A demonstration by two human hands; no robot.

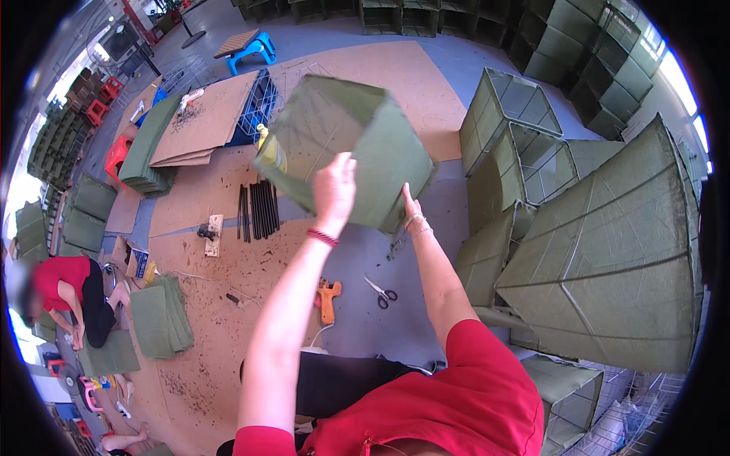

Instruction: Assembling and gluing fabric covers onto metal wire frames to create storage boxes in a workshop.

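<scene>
Red-sleeved arms raise a green fabric-covered box off the floor, both hands on it.

Left hand (334,190) lies on the near face of the green box (346,148), fingers together and curled over the cloth; right hand (413,213) props the lower right edge, fingers hidden behind it, so their spread cannot be told. Judgement: keep the box level and pull the cloth taut from both sides. Below, on the grey floor: orange glue gun (328,298), scissors (381,292), black rods (257,209). Small blue-and-white package (139,262) lies at the brown board's left edge. Finished boxes (608,258) stack at right.
</scene>
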